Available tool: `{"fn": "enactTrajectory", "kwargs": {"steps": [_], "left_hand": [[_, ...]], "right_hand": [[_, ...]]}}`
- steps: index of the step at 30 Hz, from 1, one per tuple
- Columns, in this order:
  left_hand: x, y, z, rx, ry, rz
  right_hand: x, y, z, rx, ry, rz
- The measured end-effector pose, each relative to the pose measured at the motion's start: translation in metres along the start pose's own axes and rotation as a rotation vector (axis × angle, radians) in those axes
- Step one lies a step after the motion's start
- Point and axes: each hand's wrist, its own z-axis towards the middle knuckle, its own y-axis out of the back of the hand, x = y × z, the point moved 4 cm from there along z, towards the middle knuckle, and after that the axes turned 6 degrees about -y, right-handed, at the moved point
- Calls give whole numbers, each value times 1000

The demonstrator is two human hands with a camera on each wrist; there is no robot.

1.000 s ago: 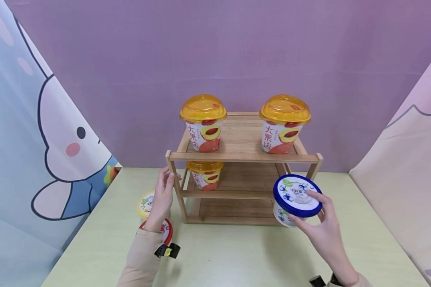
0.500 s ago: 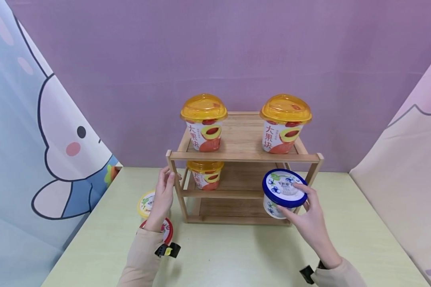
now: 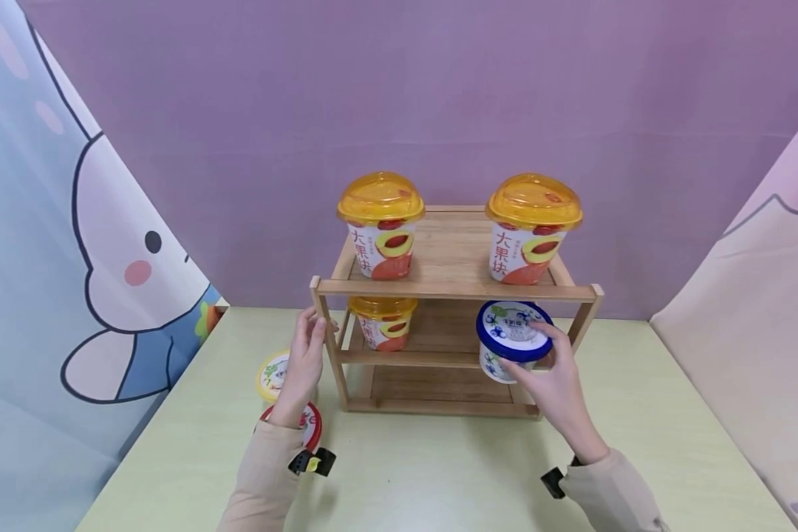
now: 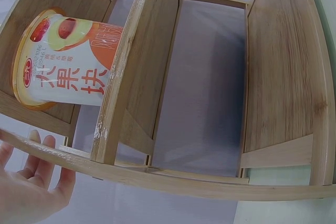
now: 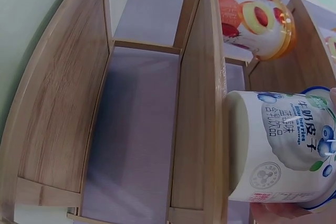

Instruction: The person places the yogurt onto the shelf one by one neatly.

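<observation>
Purple cloth (image 3: 399, 89) hangs behind a pale counter (image 3: 432, 473). Gripped by the right hand (image 3: 561, 391), a blue-lidded tub (image 3: 508, 341) is at the right of the middle opening in the wooden rack (image 3: 452, 247); whether its base touches the shelf, I cannot tell. It should handle as light, stiff-walled and slightly slick, so thumb on side and fingers over the flat lid seems sound. The left hand (image 3: 303, 373) curls loosely round the rack's grained post. Three glossy cups (image 3: 380, 229) with domed orange lids stand on the shelves.
</observation>
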Motion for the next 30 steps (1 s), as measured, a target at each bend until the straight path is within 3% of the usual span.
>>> {"fn": "enactTrajectory", "kwargs": {"steps": [10,16,30], "left_hand": [[0,1,0,8,2,10],[0,1,0,3,-13,13],[-1,0,0,-3,-19,16]], "right_hand": [[-5,-9,18,14,23,29],[-3,-14,26,70,11,106],[-5,-18,39,79,5,101]]}}
